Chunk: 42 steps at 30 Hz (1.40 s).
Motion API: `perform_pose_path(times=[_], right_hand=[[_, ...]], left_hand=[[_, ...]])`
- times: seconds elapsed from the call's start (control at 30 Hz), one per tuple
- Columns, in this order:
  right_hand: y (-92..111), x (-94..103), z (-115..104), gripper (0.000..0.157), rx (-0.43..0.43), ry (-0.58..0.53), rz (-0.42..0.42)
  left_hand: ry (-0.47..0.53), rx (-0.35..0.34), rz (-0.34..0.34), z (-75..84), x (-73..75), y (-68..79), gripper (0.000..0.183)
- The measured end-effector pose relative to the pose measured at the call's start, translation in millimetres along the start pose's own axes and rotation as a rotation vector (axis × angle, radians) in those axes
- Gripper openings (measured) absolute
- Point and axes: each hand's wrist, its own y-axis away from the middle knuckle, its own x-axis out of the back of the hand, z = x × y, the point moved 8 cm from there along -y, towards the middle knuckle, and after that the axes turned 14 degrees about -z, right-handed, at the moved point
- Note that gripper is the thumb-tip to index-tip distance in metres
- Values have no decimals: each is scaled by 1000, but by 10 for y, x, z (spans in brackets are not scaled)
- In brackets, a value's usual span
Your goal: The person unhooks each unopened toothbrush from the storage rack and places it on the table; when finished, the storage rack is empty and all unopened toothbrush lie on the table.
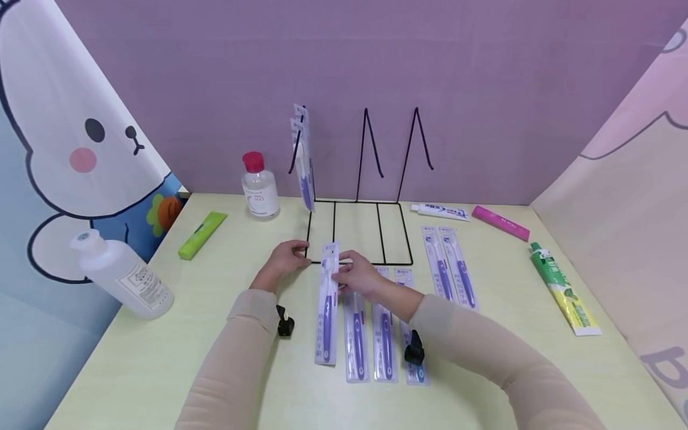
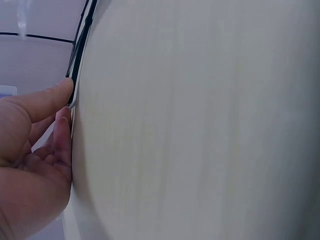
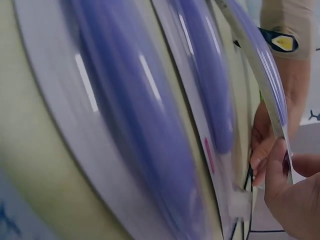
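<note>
My right hand (image 1: 361,276) pinches the upper part of a packaged toothbrush (image 1: 326,322), purple-handled in a clear blister pack, and holds it upright before the rack's front edge. In the right wrist view the thumb and fingers grip the edge of the pack. The left hand (image 1: 286,260) holds the front left corner of a black wire rack (image 1: 398,264), thumb and finger on the wire in the left wrist view. More packaged toothbrushes (image 1: 303,158) hang from the rack's left hook. Three packs (image 1: 386,346) lie on the table under and beside my right forearm.
Two packaged toothbrushes (image 1: 451,269) lie right of the rack. Behind them are a white tube (image 1: 441,211) and a pink tube (image 1: 501,223); a green-yellow toothpaste tube (image 1: 564,289) lies far right. Leftward are a red-capped bottle (image 1: 260,188), green tube (image 1: 203,235) and white bottle (image 1: 126,278).
</note>
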Motion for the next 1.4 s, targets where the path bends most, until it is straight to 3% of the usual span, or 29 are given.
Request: perform_pose_path(times=[0.37,0.9,1.4], right_hand=[[-56,-86,179,54,-165,170,-4],[-60,-127,144,60,-262,580,-19],[41,-119,84,62,-255,549,-59]], left_hand=[[11,13,3,-18,-4,-11,47],[-5,3,3,-2,-9,-6,47],[10,19,0,-16,-11,-3,47]])
